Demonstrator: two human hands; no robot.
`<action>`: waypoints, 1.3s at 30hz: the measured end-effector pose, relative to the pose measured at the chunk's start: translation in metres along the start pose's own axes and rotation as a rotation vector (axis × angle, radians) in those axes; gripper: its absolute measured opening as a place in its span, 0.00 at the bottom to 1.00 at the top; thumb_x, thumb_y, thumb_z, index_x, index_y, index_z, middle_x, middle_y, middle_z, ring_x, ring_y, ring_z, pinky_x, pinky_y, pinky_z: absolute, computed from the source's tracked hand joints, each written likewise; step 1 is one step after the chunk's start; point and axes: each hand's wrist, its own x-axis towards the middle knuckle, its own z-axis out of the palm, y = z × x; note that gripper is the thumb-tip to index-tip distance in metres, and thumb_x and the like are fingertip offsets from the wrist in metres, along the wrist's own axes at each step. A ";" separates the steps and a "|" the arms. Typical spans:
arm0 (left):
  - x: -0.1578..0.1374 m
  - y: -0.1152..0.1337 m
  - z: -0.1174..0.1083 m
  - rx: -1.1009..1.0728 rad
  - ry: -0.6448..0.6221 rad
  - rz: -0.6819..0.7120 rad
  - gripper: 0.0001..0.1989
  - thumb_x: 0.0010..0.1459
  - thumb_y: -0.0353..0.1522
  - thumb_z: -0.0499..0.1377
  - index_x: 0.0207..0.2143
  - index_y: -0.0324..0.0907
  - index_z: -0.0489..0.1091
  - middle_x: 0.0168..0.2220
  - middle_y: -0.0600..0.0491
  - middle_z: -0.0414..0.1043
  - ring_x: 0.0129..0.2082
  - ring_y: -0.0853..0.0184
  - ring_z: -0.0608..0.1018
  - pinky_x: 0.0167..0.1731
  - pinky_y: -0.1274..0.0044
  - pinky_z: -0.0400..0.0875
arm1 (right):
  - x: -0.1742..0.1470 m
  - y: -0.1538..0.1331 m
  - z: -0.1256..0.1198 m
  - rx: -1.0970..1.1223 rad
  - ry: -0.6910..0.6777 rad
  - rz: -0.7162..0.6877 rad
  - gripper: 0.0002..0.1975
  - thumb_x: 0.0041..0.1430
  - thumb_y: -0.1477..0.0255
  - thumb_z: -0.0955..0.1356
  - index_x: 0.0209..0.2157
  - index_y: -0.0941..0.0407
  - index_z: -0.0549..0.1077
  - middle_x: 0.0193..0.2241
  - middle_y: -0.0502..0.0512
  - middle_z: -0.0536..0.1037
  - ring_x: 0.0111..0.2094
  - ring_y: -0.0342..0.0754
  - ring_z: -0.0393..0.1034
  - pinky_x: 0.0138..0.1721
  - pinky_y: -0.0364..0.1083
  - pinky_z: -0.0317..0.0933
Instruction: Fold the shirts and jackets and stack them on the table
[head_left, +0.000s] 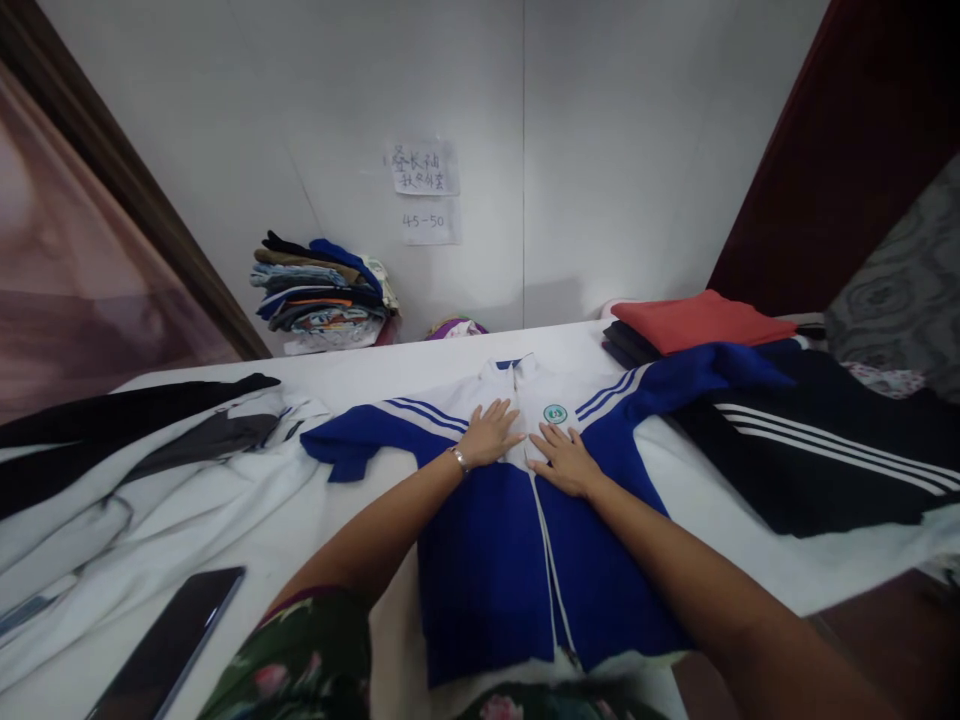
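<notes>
**Both hands flat on a blue and white jacket**

A blue and white jacket (487,560) lies spread face up in the lower middle of the frame, on a white counter (352,370). Its zip runs up the centre, its collar points toward the top of the frame, and a small round green badge (554,413) sits on the white chest panel just right of the zip. The sleeves stretch out to either side, each with thin stripes at the shoulder.

The left hand (491,433) rests palm down on the chest left of the zip, fingers spread wide and holding nothing; a bracelet (459,459) circles its wrist. The right hand (564,460) lies flat on the chest right of the zip, just below the badge, fingers likewise open and gripping nothing. The two hands are close together, on either side of the zip.

At the right of the frame a black garment with white stripes (817,450) lies under the jacket's sleeve, and behind it sits a folded red cloth (701,320). At the left lie loose black and white clothes (142,450). A dark phone (169,645) rests at the lower left. A stack of folded clothes (322,295) stands against the wall at the upper left of centre, with paper notes (424,190) stuck to the wall above.
</notes>
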 end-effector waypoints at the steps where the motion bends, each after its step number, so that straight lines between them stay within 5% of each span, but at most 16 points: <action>1: -0.016 0.000 0.000 0.015 0.004 0.011 0.32 0.62 0.51 0.43 0.63 0.45 0.54 0.67 0.46 0.46 0.66 0.56 0.48 0.61 0.56 0.43 | 0.000 0.000 0.000 -0.003 -0.005 0.003 0.37 0.61 0.46 0.50 0.65 0.52 0.50 0.67 0.58 0.44 0.67 0.53 0.33 0.63 0.59 0.26; 7: -0.080 -0.012 0.008 0.042 0.011 -0.054 0.33 0.61 0.52 0.43 0.62 0.45 0.55 0.66 0.45 0.48 0.67 0.56 0.48 0.61 0.55 0.40 | 0.001 0.000 -0.002 -0.021 -0.037 0.016 0.37 0.62 0.47 0.50 0.65 0.53 0.50 0.67 0.58 0.42 0.67 0.53 0.31 0.63 0.59 0.26; 14: -0.080 -0.016 0.009 -0.129 -0.093 -0.175 0.32 0.61 0.51 0.44 0.63 0.46 0.53 0.67 0.47 0.44 0.67 0.56 0.47 0.61 0.54 0.40 | -0.004 -0.001 -0.025 0.102 -0.082 0.142 0.34 0.64 0.51 0.48 0.65 0.54 0.49 0.67 0.57 0.41 0.67 0.53 0.32 0.63 0.60 0.32; 22: -0.126 -0.018 0.005 -0.202 0.028 -0.275 0.26 0.61 0.46 0.49 0.58 0.44 0.62 0.64 0.46 0.53 0.65 0.56 0.52 0.62 0.57 0.43 | -0.077 -0.019 -0.011 -0.014 0.093 -0.073 0.35 0.62 0.49 0.53 0.64 0.54 0.54 0.67 0.61 0.44 0.67 0.56 0.34 0.63 0.63 0.33; 30: -0.148 -0.050 0.001 -0.230 0.422 -0.530 0.17 0.63 0.38 0.49 0.46 0.41 0.73 0.49 0.49 0.74 0.50 0.64 0.73 0.53 0.72 0.64 | -0.074 -0.033 0.020 -0.056 0.009 -0.175 0.36 0.61 0.47 0.52 0.64 0.52 0.53 0.66 0.58 0.46 0.67 0.55 0.37 0.63 0.61 0.35; 39: -0.144 -0.044 0.008 -0.130 0.300 -0.503 0.15 0.59 0.37 0.55 0.44 0.42 0.74 0.52 0.48 0.71 0.53 0.61 0.70 0.55 0.70 0.61 | -0.071 -0.031 0.015 0.058 -0.050 -0.143 0.35 0.61 0.48 0.55 0.64 0.52 0.54 0.67 0.56 0.44 0.67 0.55 0.36 0.64 0.61 0.30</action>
